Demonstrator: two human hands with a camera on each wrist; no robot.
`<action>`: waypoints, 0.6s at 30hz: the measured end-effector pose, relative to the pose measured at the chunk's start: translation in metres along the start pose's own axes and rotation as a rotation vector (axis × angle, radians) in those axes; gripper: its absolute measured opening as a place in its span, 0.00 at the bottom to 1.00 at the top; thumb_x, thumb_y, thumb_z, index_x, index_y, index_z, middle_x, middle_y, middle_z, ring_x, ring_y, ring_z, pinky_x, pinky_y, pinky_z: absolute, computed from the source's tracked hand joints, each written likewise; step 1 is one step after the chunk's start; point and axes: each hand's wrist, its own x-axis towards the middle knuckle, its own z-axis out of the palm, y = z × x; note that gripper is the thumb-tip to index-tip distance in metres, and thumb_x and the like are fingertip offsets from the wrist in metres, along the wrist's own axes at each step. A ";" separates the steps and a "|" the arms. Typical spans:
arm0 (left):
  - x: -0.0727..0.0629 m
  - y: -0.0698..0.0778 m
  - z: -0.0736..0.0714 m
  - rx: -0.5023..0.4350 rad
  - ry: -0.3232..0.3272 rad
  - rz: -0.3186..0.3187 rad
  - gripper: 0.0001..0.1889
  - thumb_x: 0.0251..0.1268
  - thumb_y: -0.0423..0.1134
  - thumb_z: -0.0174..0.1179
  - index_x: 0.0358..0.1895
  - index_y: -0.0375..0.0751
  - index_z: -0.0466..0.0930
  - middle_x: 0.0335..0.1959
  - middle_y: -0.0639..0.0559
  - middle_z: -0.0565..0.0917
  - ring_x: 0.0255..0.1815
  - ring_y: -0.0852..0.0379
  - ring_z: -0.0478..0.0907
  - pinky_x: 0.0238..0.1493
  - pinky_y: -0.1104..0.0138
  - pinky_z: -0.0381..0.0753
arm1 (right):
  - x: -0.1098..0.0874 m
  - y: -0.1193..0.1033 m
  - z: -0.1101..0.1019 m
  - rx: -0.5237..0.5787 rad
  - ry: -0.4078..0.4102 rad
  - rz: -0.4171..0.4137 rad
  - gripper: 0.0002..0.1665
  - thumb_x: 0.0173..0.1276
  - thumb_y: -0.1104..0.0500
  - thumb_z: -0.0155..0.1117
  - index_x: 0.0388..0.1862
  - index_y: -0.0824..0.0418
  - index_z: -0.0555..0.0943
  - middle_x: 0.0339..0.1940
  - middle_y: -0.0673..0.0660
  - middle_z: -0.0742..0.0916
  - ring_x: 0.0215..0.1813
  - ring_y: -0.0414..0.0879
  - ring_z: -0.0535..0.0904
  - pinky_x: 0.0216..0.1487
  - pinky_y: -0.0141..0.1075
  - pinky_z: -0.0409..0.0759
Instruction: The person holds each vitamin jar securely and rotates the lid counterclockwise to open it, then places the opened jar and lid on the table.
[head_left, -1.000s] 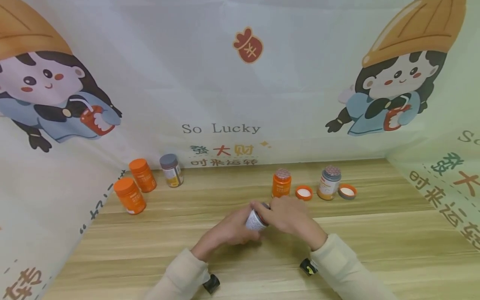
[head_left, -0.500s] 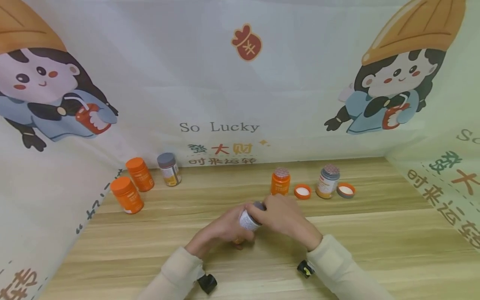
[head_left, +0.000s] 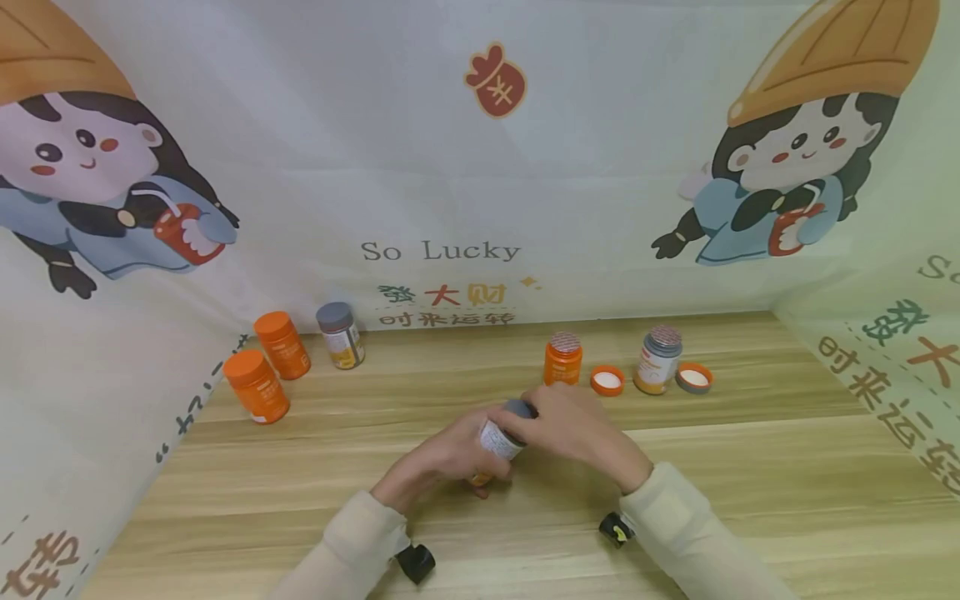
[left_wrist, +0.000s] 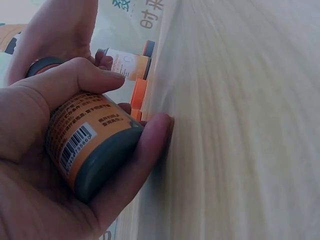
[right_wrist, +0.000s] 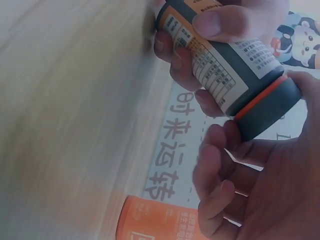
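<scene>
My left hand (head_left: 453, 448) wraps around the body of a grey supplement bottle (left_wrist: 95, 137) with an orange and white label, held tilted just above the table. At its upper end, the grey cap (right_wrist: 270, 107) with an orange ring is on the bottle. My right hand (head_left: 576, 425) grips this cap between thumb and fingers, as the right wrist view shows. Behind the right hand stand an uncapped orange bottle (head_left: 562, 360) and an uncapped grey bottle (head_left: 659, 363), both with foil-like seals on top. An orange cap (head_left: 607, 381) and a grey-orange cap (head_left: 694, 378) lie upside down beside them.
Two capped orange bottles (head_left: 257, 387) and a capped grey bottle (head_left: 341, 337) stand at the back left of the wooden table (head_left: 772, 467). A printed white cloth (head_left: 600, 208) hangs behind and along the sides.
Both hands and the bottle have shifted slightly left since a second ago, and more of the bottle's lower end shows. The right hand stays at the cap. The standing bottles have not moved.
</scene>
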 end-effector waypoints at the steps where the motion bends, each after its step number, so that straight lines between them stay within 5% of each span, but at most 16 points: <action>1: 0.000 0.000 0.000 0.005 0.004 0.000 0.25 0.50 0.21 0.65 0.54 0.34 0.75 0.37 0.47 0.77 0.31 0.54 0.77 0.19 0.67 0.84 | 0.000 0.000 -0.001 -0.005 -0.003 0.004 0.35 0.69 0.23 0.51 0.19 0.49 0.76 0.15 0.45 0.72 0.17 0.41 0.67 0.19 0.34 0.62; 10: 0.000 0.000 0.003 -0.001 0.025 -0.010 0.27 0.48 0.21 0.65 0.56 0.36 0.73 0.38 0.46 0.77 0.28 0.54 0.77 0.18 0.67 0.82 | -0.001 0.002 -0.005 -0.021 -0.041 -0.028 0.35 0.71 0.25 0.51 0.16 0.49 0.72 0.14 0.45 0.69 0.17 0.40 0.65 0.19 0.34 0.58; 18: -0.001 -0.001 0.002 0.014 0.018 0.000 0.29 0.49 0.21 0.65 0.58 0.38 0.74 0.40 0.45 0.77 0.29 0.53 0.77 0.18 0.66 0.82 | -0.001 0.005 -0.007 0.024 -0.095 -0.074 0.27 0.71 0.29 0.54 0.30 0.49 0.81 0.19 0.46 0.76 0.22 0.41 0.70 0.22 0.34 0.63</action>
